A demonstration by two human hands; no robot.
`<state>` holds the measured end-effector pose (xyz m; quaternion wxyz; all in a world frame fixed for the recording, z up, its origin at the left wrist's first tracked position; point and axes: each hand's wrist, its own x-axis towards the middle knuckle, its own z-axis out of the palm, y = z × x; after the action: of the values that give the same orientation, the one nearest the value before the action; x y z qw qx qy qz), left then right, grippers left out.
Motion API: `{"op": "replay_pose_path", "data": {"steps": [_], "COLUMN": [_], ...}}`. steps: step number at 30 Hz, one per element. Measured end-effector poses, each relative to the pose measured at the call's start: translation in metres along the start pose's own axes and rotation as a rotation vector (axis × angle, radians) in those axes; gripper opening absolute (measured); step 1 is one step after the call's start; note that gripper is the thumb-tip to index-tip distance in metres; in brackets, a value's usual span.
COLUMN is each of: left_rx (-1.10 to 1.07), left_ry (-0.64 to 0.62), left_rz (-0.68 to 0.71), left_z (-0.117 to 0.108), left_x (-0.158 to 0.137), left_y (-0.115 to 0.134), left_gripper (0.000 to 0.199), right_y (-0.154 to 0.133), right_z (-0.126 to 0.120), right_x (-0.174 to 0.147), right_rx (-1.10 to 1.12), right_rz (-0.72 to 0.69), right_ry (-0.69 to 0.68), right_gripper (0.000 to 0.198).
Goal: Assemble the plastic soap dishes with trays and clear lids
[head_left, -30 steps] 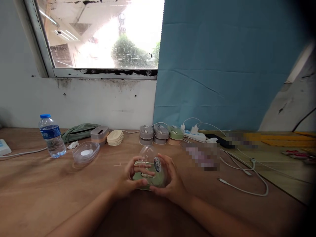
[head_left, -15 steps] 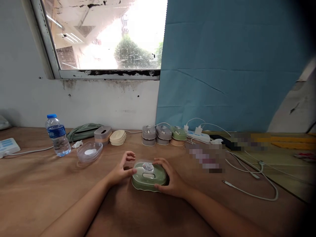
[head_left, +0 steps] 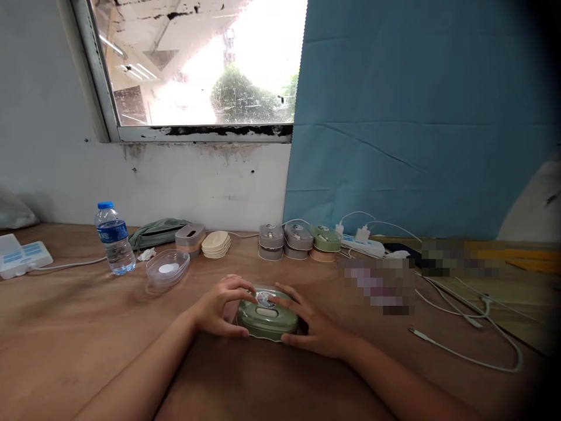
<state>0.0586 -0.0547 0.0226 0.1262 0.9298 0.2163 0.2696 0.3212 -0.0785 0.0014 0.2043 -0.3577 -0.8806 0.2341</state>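
A green oval box [head_left: 267, 324] with a glossy clear cover, a round patterned label and a pale slot on top sits on the table in front of me. My left hand [head_left: 223, 307] is at its left end, fingers over the top edge and thumb low at the front. Round the right end curls my right hand [head_left: 313, 321], one finger reaching the label and the thumb pressed to the front side. Both palms partly hide the box's ends.
Behind stand small two-tier boxes [head_left: 298, 240], a stack of cream lids [head_left: 216, 244] and a grey-pink box [head_left: 190, 238]. On the left are a clear container [head_left: 153, 275] and a water bottle [head_left: 116, 242]. White cables [head_left: 464, 356] and a power strip [head_left: 363, 245] lie right.
My left hand has come in from beside the box and now holds its left end. The right hand's finger has shifted onto the label. The whole view has swung slightly left.
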Motion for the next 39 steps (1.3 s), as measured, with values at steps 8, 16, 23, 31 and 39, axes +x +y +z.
{"op": "replay_pose_path", "data": {"steps": [8, 16, 23, 31, 39], "left_rx": [-0.003, 0.547, 0.644, 0.629, 0.493], "left_ry": [0.241, 0.537, 0.530, 0.473, 0.496], "left_rz": [-0.132, -0.486, -0.562, -0.533, -0.474], "left_z": [0.015, 0.019, 0.012, 0.006, 0.003], "left_x": [-0.006, 0.002, 0.009, 0.012, 0.016], "left_y": [-0.022, -0.097, -0.160, -0.179, -0.182], "left_gripper": [0.027, 0.034, 0.041, 0.029, 0.024], "right_y": [0.009, 0.010, -0.002, 0.010, 0.043], "right_z": [0.001, 0.018, 0.037, 0.045, 0.044], "right_x": [-0.004, 0.021, 0.075, 0.148, 0.190], "right_rx": [-0.151, -0.415, -0.659, -0.625, -0.503], "right_rz": [-0.242, -0.430, -0.127, 0.156, 0.224], "right_ry": [0.070, 0.273, 0.327, 0.243, 0.279], "right_gripper": [0.057, 0.041, 0.029, 0.048, 0.068]}}
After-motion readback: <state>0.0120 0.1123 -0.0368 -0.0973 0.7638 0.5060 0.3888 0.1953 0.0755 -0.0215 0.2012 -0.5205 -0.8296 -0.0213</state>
